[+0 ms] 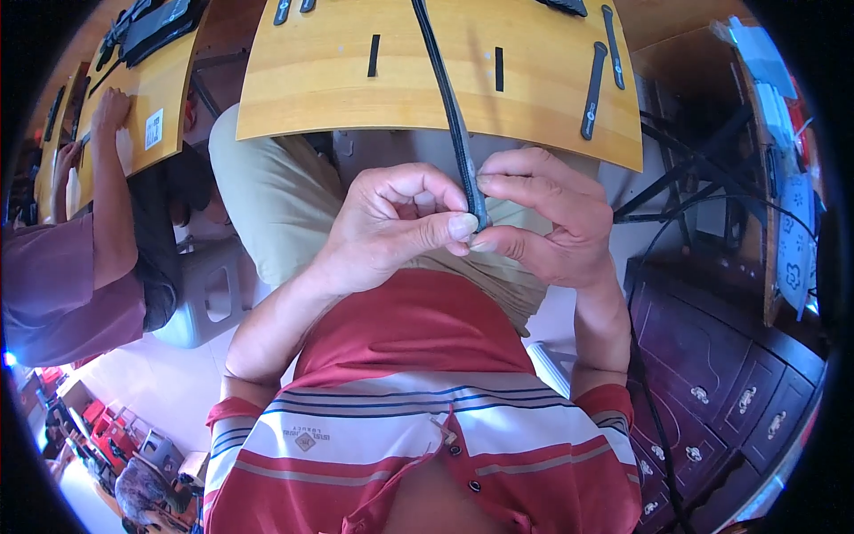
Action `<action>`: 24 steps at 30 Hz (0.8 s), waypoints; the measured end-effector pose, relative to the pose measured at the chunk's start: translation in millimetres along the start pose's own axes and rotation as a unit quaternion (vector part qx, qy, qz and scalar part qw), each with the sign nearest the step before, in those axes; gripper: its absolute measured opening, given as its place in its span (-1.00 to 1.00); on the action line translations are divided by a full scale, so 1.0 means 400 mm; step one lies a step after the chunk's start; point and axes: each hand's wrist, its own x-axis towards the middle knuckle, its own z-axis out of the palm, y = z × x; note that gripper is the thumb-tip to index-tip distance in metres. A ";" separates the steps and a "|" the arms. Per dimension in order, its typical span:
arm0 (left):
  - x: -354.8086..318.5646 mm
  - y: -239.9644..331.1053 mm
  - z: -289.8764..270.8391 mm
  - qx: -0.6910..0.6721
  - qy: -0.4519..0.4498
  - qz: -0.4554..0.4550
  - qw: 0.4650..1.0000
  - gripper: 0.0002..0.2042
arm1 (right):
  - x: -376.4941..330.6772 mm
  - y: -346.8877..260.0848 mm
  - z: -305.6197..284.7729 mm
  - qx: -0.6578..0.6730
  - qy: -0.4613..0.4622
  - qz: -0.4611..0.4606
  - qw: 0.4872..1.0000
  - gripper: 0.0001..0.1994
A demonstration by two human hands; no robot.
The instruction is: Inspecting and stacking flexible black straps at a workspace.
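Note:
A long, narrow black strap (447, 89) runs down from the far edge of the view, across the table, to its near end between my two hands in front of my belly. My left hand (382, 222) pinches that end between thumb and curled fingers, the thumb pressed on its face. From the other side, my right hand (560, 218) grips the same end, index fingertip on the strap's edge and thumb at its tip. The strap's far end lies out of view.
On the wooden table (311, 93) lie a dark strap with a rounded end (593, 93), several similar ones, and two short black strips. A co-worker's hand (110, 110) rests on another table at left. Dark drawers (712, 356) and a hanging cable stand at right.

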 end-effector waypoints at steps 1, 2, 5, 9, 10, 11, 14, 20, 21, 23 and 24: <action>-0.001 0.003 0.001 0.017 -0.001 0.010 1.000 -0.89 | 0.001 -0.003 0.000 -0.002 -0.008 -0.005 1.000 -0.59; -0.002 0.005 0.001 0.033 -0.002 0.021 0.999 -0.90 | 0.000 -0.003 0.002 -0.001 -0.008 -0.004 1.000 -0.59; -0.005 0.009 0.001 0.070 0.006 0.023 0.997 -0.90 | -0.005 -0.002 0.010 0.000 -0.009 0.000 1.000 -0.61; -0.009 0.012 0.009 0.073 0.018 0.019 0.997 -0.90 | -0.014 0.006 0.019 -0.005 -0.002 -0.005 1.000 -0.64; -0.010 0.013 0.010 0.082 0.018 0.018 0.996 -0.90 | -0.015 0.008 0.020 -0.009 -0.001 -0.008 1.000 -0.66; -0.010 0.014 0.011 0.091 0.019 0.018 0.996 -0.90 | -0.016 0.008 0.021 -0.008 -0.001 -0.008 1.000 -0.66; -0.012 0.012 0.015 0.112 0.028 0.028 0.993 -0.90 | -0.019 0.005 0.023 -0.032 -0.005 -0.013 0.999 -0.73; -0.017 0.007 0.012 0.128 0.034 0.023 0.991 -0.90 | -0.028 -0.001 0.027 -0.088 -0.018 -0.047 0.995 -0.80; -0.019 0.006 0.011 0.128 0.035 0.022 0.991 -0.90 | -0.030 -0.005 0.029 -0.102 -0.021 -0.049 0.993 -0.80; -0.023 0.004 0.009 0.135 0.041 0.018 0.990 -0.91 | -0.033 -0.009 0.033 -0.115 -0.024 -0.052 0.992 -0.79; -0.025 0.004 0.006 0.135 0.041 0.017 0.990 -0.91 | -0.034 -0.010 0.036 -0.121 -0.022 -0.050 0.991 -0.78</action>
